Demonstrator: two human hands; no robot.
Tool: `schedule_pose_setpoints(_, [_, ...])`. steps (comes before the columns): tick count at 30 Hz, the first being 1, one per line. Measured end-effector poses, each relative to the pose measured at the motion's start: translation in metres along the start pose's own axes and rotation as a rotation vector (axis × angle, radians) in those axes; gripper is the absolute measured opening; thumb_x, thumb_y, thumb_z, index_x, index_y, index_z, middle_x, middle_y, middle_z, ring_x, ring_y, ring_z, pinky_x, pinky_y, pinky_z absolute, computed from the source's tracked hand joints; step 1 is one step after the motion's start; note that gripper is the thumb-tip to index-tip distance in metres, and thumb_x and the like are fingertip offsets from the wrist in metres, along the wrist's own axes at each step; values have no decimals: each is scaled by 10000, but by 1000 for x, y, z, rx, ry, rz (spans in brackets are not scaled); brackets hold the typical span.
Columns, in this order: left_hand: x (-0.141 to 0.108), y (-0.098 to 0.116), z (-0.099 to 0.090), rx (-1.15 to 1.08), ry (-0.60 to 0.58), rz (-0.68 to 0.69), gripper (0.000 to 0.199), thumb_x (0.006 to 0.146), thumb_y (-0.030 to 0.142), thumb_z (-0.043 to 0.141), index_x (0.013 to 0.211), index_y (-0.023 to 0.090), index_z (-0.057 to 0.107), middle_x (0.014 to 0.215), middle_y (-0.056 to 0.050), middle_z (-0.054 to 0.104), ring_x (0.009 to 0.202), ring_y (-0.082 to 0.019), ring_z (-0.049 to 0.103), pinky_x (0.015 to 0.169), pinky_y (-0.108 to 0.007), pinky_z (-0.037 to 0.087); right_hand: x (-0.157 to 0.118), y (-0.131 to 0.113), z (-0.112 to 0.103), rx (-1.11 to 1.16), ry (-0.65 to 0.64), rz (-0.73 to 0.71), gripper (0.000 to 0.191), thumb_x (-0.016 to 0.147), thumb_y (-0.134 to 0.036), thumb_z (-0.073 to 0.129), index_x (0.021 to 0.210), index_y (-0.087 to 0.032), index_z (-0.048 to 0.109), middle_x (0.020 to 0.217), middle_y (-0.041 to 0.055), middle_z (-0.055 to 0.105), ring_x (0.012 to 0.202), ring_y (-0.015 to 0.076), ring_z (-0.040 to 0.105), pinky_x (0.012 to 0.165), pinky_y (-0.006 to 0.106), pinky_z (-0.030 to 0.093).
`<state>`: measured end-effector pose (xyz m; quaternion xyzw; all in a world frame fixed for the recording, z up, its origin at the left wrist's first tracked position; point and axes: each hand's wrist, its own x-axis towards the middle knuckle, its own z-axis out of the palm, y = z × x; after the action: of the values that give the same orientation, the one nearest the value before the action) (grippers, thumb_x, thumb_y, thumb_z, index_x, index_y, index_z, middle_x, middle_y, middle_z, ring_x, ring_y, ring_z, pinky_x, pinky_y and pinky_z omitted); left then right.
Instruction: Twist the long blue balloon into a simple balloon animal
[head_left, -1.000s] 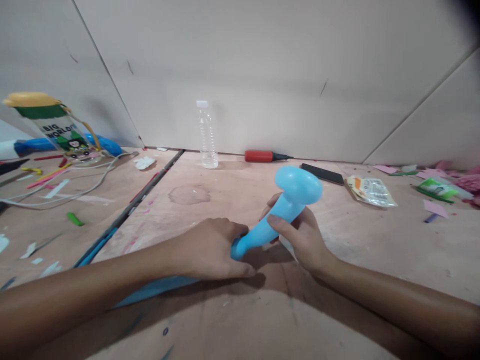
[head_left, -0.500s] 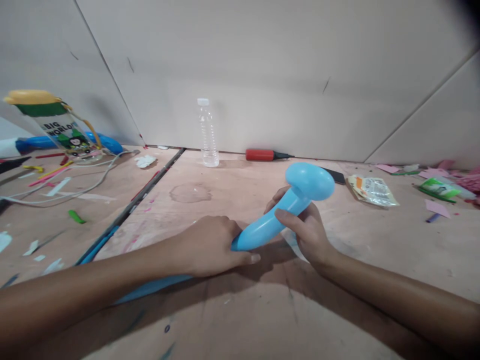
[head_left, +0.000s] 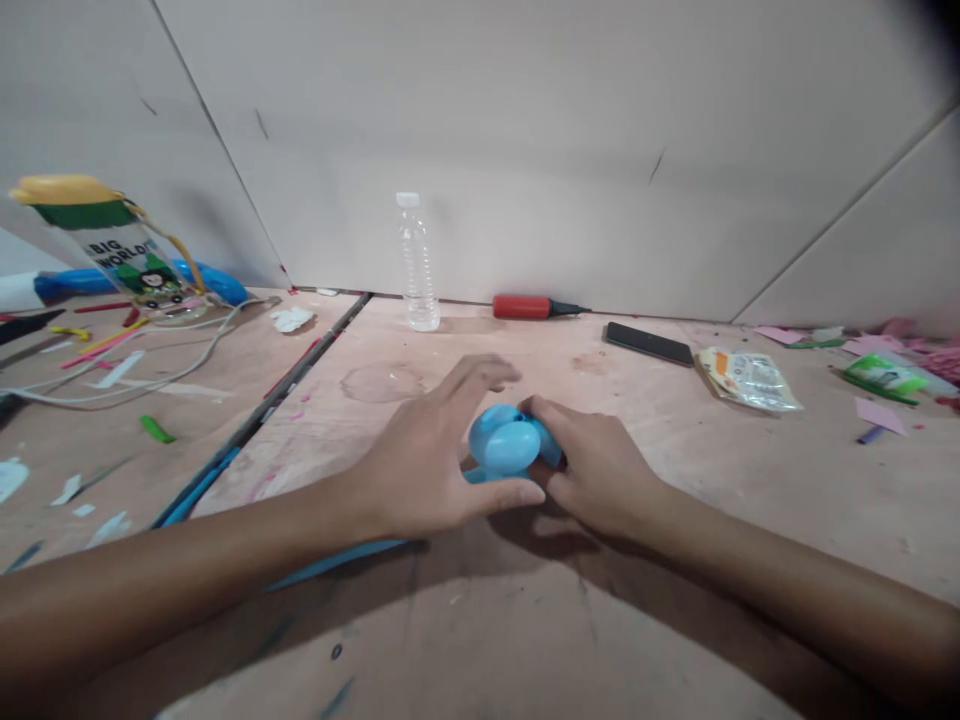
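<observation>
A light blue modelling balloon [head_left: 510, 447] lies between my two hands over the middle of the table, its near end bunched into rounded bulges. My right hand [head_left: 600, 465] grips the bunched part from the right, fingers curled round it. To the left, my left hand [head_left: 427, 460] is spread, with thumb and fingers apart around the bulges; whether it touches them I cannot tell. A long stretch of the same balloon runs under my left wrist toward the lower left, partly hidden by the forearm.
Against the wall stand a clear plastic bottle [head_left: 418, 265] and a red hand pump [head_left: 521, 307]. A black phone [head_left: 649, 344] and a plastic packet [head_left: 748, 380] lie at right. A yellow-lidded cup [head_left: 127, 245], a white cable [head_left: 202, 345] and scraps are at left.
The balloon's end, earlier pointing up to the right, is now folded and bunched lower between the hands. My left hand has opened; my right hand has moved down and left, uncovering the phone.
</observation>
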<state>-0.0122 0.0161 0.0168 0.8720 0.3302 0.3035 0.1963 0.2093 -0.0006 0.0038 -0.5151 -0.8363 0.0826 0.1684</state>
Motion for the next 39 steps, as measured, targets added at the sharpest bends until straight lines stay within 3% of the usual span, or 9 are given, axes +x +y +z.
schedule_pose_setpoints(3, [-1, 4, 1, 57, -112, -21, 407, 893, 463, 702, 1195, 229, 560, 1304, -101, 661, 1168, -316, 639, 963, -474, 493, -4, -8, -5, -50, -118, -124, 342, 876, -334, 631, 1187, -194, 601, 1130, 92, 723, 873, 269, 679, 703, 340, 397])
schedule_pose_setpoints(5, [-1, 5, 1, 131, -156, -85, 319, 876, 376, 659, 1137, 211, 578, 1106, -79, 724, 1003, -312, 665, 869, -461, 490, -6, -11, -7, -91, -166, -152, 361, 871, -356, 620, 1178, -168, 601, 1105, 103, 710, 872, 277, 675, 700, 356, 415])
schedule_pose_setpoints(8, [-1, 3, 2, 184, -189, -65, 304, 853, 368, 625, 1097, 191, 586, 1037, -83, 726, 938, -313, 655, 843, -455, 472, -7, -12, -11, -151, -192, -164, 347, 849, -367, 628, 1116, -146, 612, 1058, 111, 691, 848, 282, 656, 703, 385, 446])
schedule_pose_setpoints(13, [-1, 0, 3, 247, -199, 135, 303, 880, 370, 611, 1117, 185, 579, 1117, -99, 685, 977, -296, 652, 861, -435, 458, -7, -10, -7, -91, -191, -181, 424, 844, -281, 595, 1234, -122, 547, 1119, 146, 690, 903, 295, 664, 759, 415, 496])
schedule_pose_setpoints(19, [-2, 2, 2, 379, -182, 253, 321, 915, 375, 599, 1170, 181, 604, 1131, -105, 714, 987, -303, 685, 842, -428, 454, -5, -7, -4, 2, -188, -150, 703, 806, -279, 617, 1439, -107, 367, 1070, 131, 719, 878, 310, 688, 711, 385, 493])
schedule_pose_setpoints(25, [2, -3, 1, 383, -147, 236, 265, 812, 303, 590, 1051, 192, 612, 1079, -111, 724, 969, -302, 689, 813, -408, 454, -8, -6, -15, 146, -156, -167, 685, 781, -141, 579, 1432, -226, 383, 1430, 143, 546, 1021, 265, 684, 820, 387, 534])
schedule_pose_setpoints(29, [4, -7, 0, 300, -140, 153, 260, 783, 330, 555, 993, 189, 616, 949, -85, 739, 868, -303, 697, 782, -410, 451, -17, -7, -2, 151, -130, -201, 670, 761, -90, 560, 1401, -203, 398, 1310, 138, 562, 1184, 292, 589, 948, 436, 528])
schedule_pose_setpoints(34, [4, -5, -1, 264, -180, 58, 322, 775, 411, 547, 1010, 193, 588, 902, -85, 740, 823, -317, 689, 757, -411, 468, -22, -16, 11, -42, -104, -100, 673, 693, -150, 627, 1331, -210, 422, 1237, 124, 529, 946, 264, 601, 712, 387, 527])
schedule_pose_setpoints(39, [0, -3, 1, 239, -137, 51, 318, 806, 410, 513, 1048, 203, 518, 894, -80, 714, 793, -303, 679, 713, -392, 459, -17, -17, 13, -173, 64, -154, 682, 722, -121, 599, 1345, -200, 333, 1218, 146, 575, 1025, 304, 609, 730, 398, 520])
